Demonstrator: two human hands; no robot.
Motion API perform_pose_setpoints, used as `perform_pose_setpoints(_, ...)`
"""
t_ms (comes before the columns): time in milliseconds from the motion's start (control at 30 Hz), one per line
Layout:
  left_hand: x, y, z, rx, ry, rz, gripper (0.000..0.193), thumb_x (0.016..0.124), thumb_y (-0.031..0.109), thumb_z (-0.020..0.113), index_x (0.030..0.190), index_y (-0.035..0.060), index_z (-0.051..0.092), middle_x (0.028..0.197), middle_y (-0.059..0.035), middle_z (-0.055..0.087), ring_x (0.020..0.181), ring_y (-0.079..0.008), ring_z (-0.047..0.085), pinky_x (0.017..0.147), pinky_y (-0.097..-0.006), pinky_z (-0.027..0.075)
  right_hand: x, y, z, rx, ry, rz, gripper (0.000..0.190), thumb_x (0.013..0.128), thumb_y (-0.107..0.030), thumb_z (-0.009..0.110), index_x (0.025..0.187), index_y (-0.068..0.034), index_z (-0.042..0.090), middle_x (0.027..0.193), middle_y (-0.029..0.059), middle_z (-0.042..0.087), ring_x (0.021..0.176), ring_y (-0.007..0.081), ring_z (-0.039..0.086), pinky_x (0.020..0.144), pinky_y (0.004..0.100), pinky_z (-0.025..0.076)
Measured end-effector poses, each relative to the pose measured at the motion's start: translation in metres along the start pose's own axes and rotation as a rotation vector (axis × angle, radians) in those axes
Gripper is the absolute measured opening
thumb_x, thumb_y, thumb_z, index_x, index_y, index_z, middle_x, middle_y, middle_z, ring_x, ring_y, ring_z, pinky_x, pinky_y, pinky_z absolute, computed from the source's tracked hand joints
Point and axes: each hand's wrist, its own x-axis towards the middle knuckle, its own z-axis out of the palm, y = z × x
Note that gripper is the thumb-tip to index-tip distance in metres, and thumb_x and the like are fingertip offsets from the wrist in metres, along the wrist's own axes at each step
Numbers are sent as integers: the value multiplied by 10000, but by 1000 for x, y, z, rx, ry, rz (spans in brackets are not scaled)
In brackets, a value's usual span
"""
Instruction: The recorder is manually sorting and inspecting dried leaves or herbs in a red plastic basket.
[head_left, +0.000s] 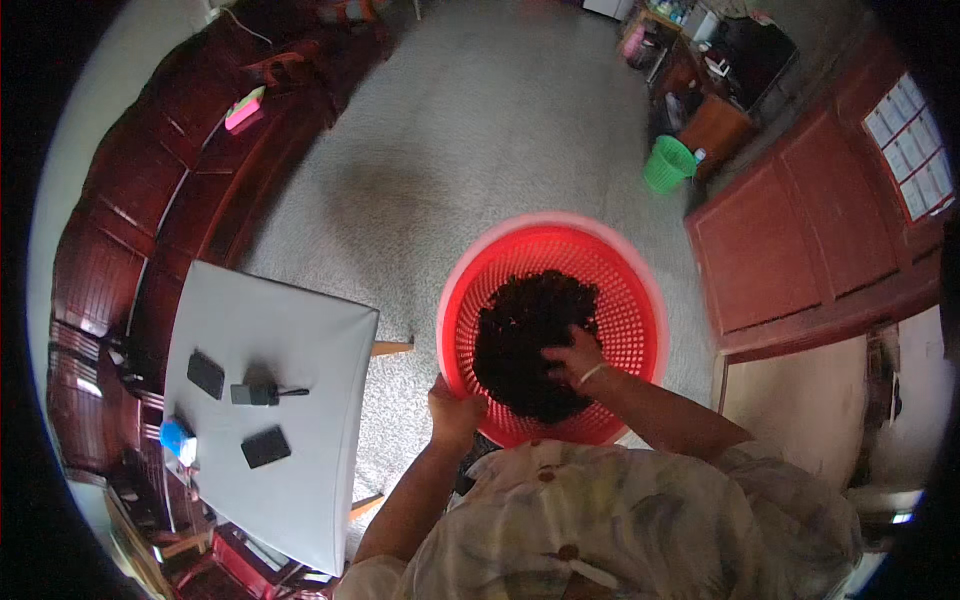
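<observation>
A round red plastic basket (634, 300) with perforated walls and a pale pink rim is just in front of my body. Inside it lies a heap of dark, leafy-looking material (525, 337); its exact kind cannot be told. My left hand (456, 409) grips the basket's rim at the near left side. With fingers spread, my right hand (577, 358) touches the right part of the dark heap, a light band around its wrist. Whether its fingertips hold any of the material is not clear.
To the left stands a table with a pale cover (300, 330), bearing dark flat devices. Dark wooden benches (172, 202) line the left wall. A green wastebasket (669, 165) stands near a cluttered desk, upper right. Wooden panelling (780, 240) is at the right, above a grey floor (480, 112).
</observation>
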Motion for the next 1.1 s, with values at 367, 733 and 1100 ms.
perform_pose_setpoints(367,78,45,5,53,-17,-55,471,567,-107,504,1028,-10,499,903,-75,584,795,-207,590,687,-318,506,48,-84,-2,-983,-115,-907,607,662,-54,644,1239,-113,465,1325,193,349,1194,372,374,932,550,375)
perform_pose_setpoints(733,168,78,23,16,103,-20,448,551,-119,525,976,22,528,840,-27,562,716,-148,539,586,-280,468,177,-155,30,-1511,-129,-1003,176,720,-177,550,869,-95,591,1023,110,516,976,321,505,782,497,432)
perform_pose_setpoints(1100,243,124,59,-147,197,37,517,570,-150,476,1065,-1,498,926,-69,581,805,-188,577,692,-304,496,266,-265,-39,-744,-347,-860,483,660,-90,662,1119,-39,525,1117,158,551,1069,306,517,930,360,404)
